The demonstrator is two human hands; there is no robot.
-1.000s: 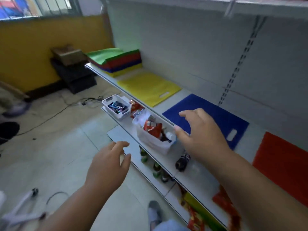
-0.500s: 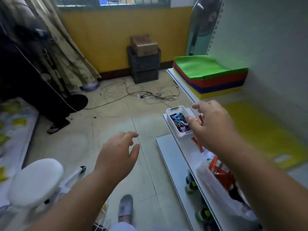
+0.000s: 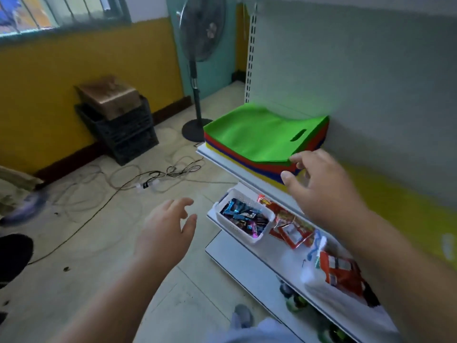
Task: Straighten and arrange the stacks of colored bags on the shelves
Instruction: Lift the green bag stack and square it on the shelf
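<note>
Right grip (image 3: 319,184) spread at bag stack (image 3: 259,137) — green top, red, blue, yellow below

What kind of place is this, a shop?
Probably a small shop: white slotted retail shelving, a stack of colored bags laid out on it, and a white basket of wrapped candies on the shelf below.

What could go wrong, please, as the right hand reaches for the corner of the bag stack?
1. The right hand is open at the near corner of the stack; a push there could skew the layers or slide the green bag off.
2. The stack lies close to the shelf edge, so a tug might pull bags over it.
3. The forearm passes over the snack basket and could knock it.
</note>
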